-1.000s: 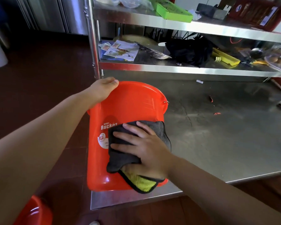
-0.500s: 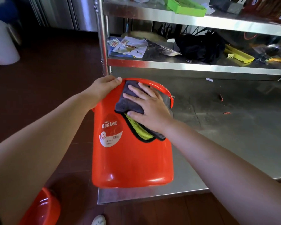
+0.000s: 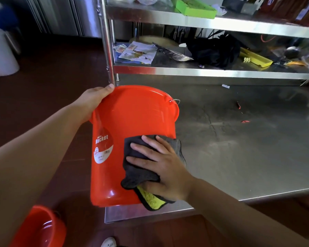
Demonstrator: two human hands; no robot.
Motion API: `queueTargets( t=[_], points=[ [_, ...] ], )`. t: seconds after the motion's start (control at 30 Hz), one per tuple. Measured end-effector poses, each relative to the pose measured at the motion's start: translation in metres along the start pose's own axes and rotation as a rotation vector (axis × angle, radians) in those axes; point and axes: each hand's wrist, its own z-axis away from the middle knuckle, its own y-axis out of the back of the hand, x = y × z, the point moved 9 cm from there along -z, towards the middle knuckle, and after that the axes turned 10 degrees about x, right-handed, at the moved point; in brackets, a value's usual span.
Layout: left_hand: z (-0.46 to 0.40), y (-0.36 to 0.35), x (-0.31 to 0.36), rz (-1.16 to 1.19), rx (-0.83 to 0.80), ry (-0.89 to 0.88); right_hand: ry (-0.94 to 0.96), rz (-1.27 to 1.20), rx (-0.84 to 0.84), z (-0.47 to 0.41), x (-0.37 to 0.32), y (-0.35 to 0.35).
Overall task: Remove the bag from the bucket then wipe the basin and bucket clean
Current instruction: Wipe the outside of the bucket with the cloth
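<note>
Bucket first: through my head camera I see the orange pail standing on the near left corner of a scuffed steel table, and I place everything else from it. Behind the bucket rise the steel shelves of a rack, with papers, a black bag and a yellow tray on the lower shelf and a green tray on the upper one. Left of the bucket lies dark reddish floor, with a white bin far off. Below and left of the bucket, an orange basin sits low at the frame's edge.

My left hand reaches in from the left and grips the bucket's far left rim, fingers curled over the edge. My right hand comes from the lower right and lies flat on a grey cloth with a yellow underside, fingers spread and straight, pressing it against the bucket's outer wall near the base, just right of the white label.
</note>
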Motion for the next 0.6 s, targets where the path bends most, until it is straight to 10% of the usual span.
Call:
queueTargets(
  t=[0.6],
  points=[
    [-0.002,-0.001,-0.071,0.270,-0.017,0.171,-0.187,0.199,-0.015,-0.096,0.078,0.017]
  ],
)
